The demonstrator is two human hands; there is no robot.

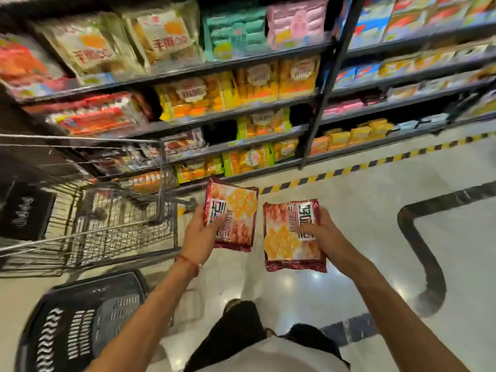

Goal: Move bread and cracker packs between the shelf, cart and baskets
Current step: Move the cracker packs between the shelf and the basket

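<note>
The left hand grips a flat red-and-orange foil cracker pack by its left edge, fingers hidden behind it. The right hand clamps a second, matching red foil pack by its right edge. Both packs are held over the glossy pale floor, right of the silver wire cart and in front of the blurred dark metal shelf. The frame cuts off the black slotted plastic basket at lower left. The pack lettering is unreadable.

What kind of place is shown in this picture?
Most likely a supermarket aisle. Long shelves hold rows of packaged bread and snacks, a wire shopping cart stands at the left, and a black plastic basket sits on the floor near it.
</note>
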